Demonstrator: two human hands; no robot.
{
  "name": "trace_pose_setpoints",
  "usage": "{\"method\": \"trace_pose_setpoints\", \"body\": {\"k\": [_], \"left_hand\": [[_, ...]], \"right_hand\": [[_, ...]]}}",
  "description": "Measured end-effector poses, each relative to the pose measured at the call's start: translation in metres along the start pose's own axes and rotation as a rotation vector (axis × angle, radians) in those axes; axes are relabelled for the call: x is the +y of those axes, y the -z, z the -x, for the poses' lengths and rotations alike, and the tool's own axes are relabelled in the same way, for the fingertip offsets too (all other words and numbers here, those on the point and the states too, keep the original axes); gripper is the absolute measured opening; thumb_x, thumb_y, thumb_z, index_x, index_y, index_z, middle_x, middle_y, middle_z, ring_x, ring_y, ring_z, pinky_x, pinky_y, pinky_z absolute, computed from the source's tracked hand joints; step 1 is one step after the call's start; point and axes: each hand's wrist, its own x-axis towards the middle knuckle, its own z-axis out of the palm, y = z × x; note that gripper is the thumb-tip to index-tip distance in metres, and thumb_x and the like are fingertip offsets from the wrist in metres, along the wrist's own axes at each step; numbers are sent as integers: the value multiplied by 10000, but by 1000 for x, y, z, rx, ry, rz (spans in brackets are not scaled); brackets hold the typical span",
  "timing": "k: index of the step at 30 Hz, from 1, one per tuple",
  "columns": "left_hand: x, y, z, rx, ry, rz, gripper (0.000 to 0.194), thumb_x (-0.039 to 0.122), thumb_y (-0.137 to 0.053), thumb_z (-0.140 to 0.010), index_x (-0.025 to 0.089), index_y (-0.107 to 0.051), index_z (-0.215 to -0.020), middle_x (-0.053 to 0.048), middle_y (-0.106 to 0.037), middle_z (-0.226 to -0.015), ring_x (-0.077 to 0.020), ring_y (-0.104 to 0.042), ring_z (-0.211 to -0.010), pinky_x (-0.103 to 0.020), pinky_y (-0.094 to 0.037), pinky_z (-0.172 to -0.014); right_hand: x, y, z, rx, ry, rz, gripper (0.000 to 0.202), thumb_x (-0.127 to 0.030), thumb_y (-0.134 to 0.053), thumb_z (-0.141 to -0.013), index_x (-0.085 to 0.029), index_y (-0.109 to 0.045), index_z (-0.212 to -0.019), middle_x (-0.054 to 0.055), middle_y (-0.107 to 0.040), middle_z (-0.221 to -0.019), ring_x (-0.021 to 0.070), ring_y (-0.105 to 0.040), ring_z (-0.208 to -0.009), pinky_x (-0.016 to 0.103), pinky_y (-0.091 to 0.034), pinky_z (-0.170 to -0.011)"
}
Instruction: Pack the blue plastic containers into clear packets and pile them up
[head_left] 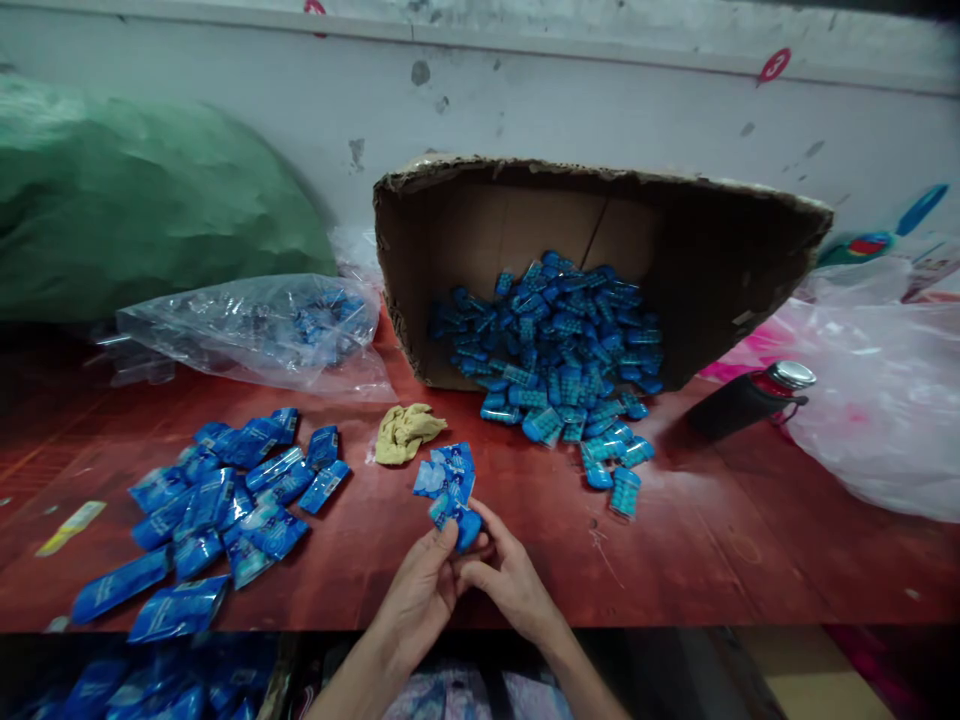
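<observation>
Both hands meet near the front edge of the red table, holding a small clear bottle with a blue cap [466,528]. My left hand [424,580] grips it from the left, thumb on top. My right hand [514,575] has its fingers closed at the bottle's right and lower side, partly hiding it. Just beyond the hands lie blue printed wrappers [450,465]; whether one touches the bottle I cannot tell. A tipped cardboard box [637,175] holds many similar bottles [555,320], some spilling onto the table. To the left is a pile of filled blue packets [217,500].
A crumpled yellow cloth [407,433] lies beyond the wrappers. A clear plastic bag [247,320] and green sack [150,200] stand at left. A dark flask [742,400] leans at right beside a white plastic bag [885,400]. More blue packets [142,690] sit below the table edge.
</observation>
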Motion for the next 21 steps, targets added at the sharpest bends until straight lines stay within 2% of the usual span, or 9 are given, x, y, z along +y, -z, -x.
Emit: {"method": "trace_pose_setpoints", "body": {"k": [3,5,8,10,11,13,15,18,21], "left_hand": [[3,5,4,-12,12,19,150,205,-622,-703,132,-639,-833,-61,-684,-744,-175,-643,-751,-264,-507,-672],[13,12,7,54,-17,85,109,203,-571,-743,138,-638,-800,-63,-688,-740,-181,-647,-757,-281,-516,-679],[49,29,13,191,-153,234,243,271,-430,-823,151,-623,-735,-76,-693,-732,-207,-649,-787,-323,-533,-666],[81,40,19,248,-382,305,363,373,-346,-841,141,-624,-819,-96,-693,-775,-221,-639,-831,-336,-540,-662],[95,44,22,271,-448,314,418,411,-322,-838,117,-619,-855,-117,-689,-807,-227,-631,-857,-326,-542,-654],[111,47,25,332,-487,293,410,372,-304,-845,104,-613,-852,-109,-687,-748,-226,-640,-820,-324,-542,-630],[109,45,23,346,-423,203,300,266,-346,-836,119,-606,-816,-78,-677,-659,-210,-653,-730,-326,-535,-617],[80,38,9,296,-290,-3,108,165,-482,-766,140,-579,-806,-43,-663,-602,-186,-652,-645,-313,-517,-615],[46,33,-8,294,-307,-162,193,209,-599,-695,141,-554,-869,-27,-658,-625,-152,-637,-608,-256,-495,-585]], "right_hand": [[0,-7,-1,57,59,141,517,-122,-569,-671,-249,-513,-1169,-11,-644,-883,171,-588,-807,300,-459,-789],[2,-11,-2,72,120,212,496,-157,-568,-707,-247,-494,-1189,5,-627,-946,170,-574,-852,293,-445,-810],[1,-10,-7,61,212,363,477,-183,-555,-747,-258,-465,-1210,19,-591,-961,150,-567,-783,261,-466,-723],[-2,-4,-16,85,281,541,378,-185,-537,-770,-250,-520,-1143,27,-570,-940,152,-553,-773,262,-458,-712],[-4,0,-21,109,312,642,331,-187,-529,-780,-241,-542,-1107,34,-563,-943,161,-546,-803,269,-449,-734],[-7,7,-35,168,340,852,288,-206,-530,-790,-230,-553,-1076,51,-555,-967,186,-530,-871,288,-431,-768],[-7,8,-50,234,313,1071,258,-232,-548,-785,-230,-569,-1043,65,-561,-964,214,-518,-886,311,-422,-750],[0,2,-65,305,273,1332,133,-244,-541,-798,-243,-618,-906,67,-583,-899,231,-505,-852,334,-391,-713],[9,-3,-69,322,302,1436,148,-226,-478,-841,-246,-622,-814,51,-588,-831,210,-491,-806,314,-354,-677]]}}
